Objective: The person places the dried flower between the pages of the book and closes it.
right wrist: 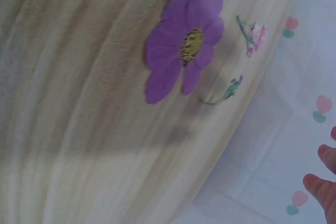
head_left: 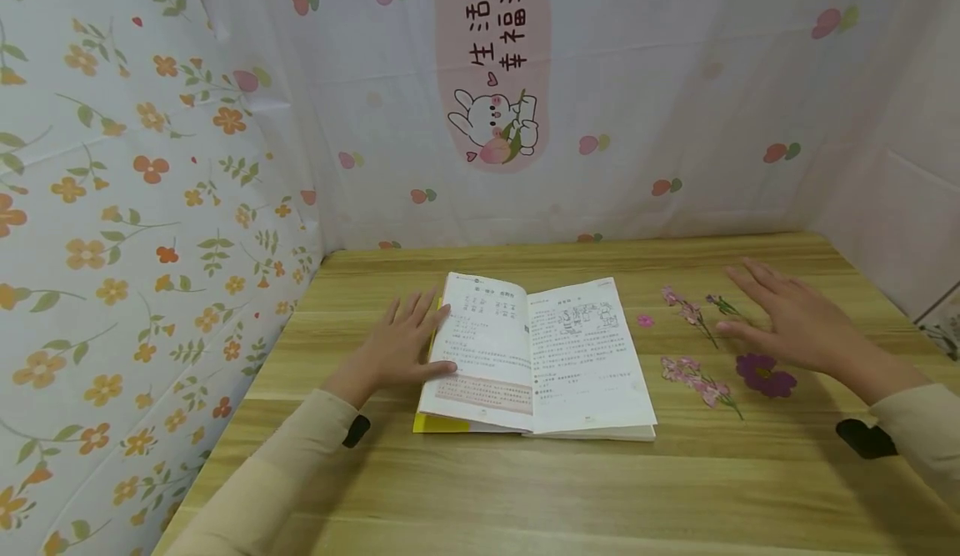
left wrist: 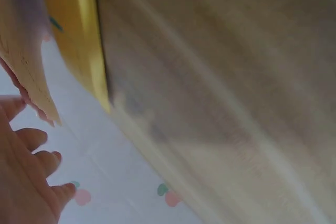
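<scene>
An open book (head_left: 581,356) with printed pages and a yellow cover lies on the table. My left hand (head_left: 393,349) is at its left edge, fingers extended, thumb over the left page. In the left wrist view, its fingers are beside the page edge and the yellow cover (left wrist: 79,30). Over the right side hovers my right hand (head_left: 798,327), fingers spread and holding nothing. Near it lie a flat purple flower (head_left: 767,375), two pink flower sprigs (head_left: 701,381), and a small green sprig (head_left: 723,306). A tiny pink blossom (head_left: 645,321) lies close to the right page.
The wood-grain table (head_left: 480,498) backs onto a white cloth (head_left: 675,64) with tulip prints and a rabbit drawing. A cloth with orange flowers (head_left: 135,272) hangs along the left side.
</scene>
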Available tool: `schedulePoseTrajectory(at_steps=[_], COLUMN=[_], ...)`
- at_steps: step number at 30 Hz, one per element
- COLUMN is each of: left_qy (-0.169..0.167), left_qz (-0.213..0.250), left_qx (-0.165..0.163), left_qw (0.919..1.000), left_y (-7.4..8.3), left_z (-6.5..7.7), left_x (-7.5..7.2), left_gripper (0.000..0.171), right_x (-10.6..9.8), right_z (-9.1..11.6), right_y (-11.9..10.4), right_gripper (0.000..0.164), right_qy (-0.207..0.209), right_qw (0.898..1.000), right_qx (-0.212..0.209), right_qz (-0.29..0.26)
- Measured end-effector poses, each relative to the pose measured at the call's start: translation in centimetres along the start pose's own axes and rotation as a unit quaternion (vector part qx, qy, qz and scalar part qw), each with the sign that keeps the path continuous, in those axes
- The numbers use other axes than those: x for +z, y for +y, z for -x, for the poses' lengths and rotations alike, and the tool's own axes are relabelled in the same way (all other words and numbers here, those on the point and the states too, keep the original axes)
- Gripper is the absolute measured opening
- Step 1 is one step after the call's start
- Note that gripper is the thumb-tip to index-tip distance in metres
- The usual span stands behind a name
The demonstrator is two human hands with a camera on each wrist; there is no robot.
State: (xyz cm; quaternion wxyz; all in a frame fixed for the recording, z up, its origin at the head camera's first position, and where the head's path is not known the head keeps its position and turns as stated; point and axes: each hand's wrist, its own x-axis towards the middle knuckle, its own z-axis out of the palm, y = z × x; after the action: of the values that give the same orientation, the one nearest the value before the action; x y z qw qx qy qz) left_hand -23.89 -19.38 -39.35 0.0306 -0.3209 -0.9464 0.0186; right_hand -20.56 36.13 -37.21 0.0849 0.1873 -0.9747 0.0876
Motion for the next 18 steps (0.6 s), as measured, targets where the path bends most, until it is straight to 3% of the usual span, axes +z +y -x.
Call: schedulePoseTrajectory(at_steps=[6, 11, 18], left_qy=[-0.042, -0.058, -0.071], left_qz=[0.028, 0.043, 0.037], left_qx=[-0.022, -0.033, -0.040], left_qw=[0.9985, 0.9969, 0.9960], left_y=[0.1, 0.2, 0.1], left_z=[0.0, 0.1, 0.1], left_x=[1.2, 1.7, 2.4], left_gripper=[0.101, 0.101, 0.100], right_x=[0.4, 0.9, 1.3], right_z=[0.4, 0.5, 0.2], right_y=[0.6, 1.5, 3.0], right_gripper=[0.091, 0.088, 0.079], right_qy=[0.003, -0.001, -0.012], right_qw=[1.000, 0.999, 0.995], right_qx=[0.017, 0.035, 0.080], right_qz=[0.004, 0.000, -0.053])
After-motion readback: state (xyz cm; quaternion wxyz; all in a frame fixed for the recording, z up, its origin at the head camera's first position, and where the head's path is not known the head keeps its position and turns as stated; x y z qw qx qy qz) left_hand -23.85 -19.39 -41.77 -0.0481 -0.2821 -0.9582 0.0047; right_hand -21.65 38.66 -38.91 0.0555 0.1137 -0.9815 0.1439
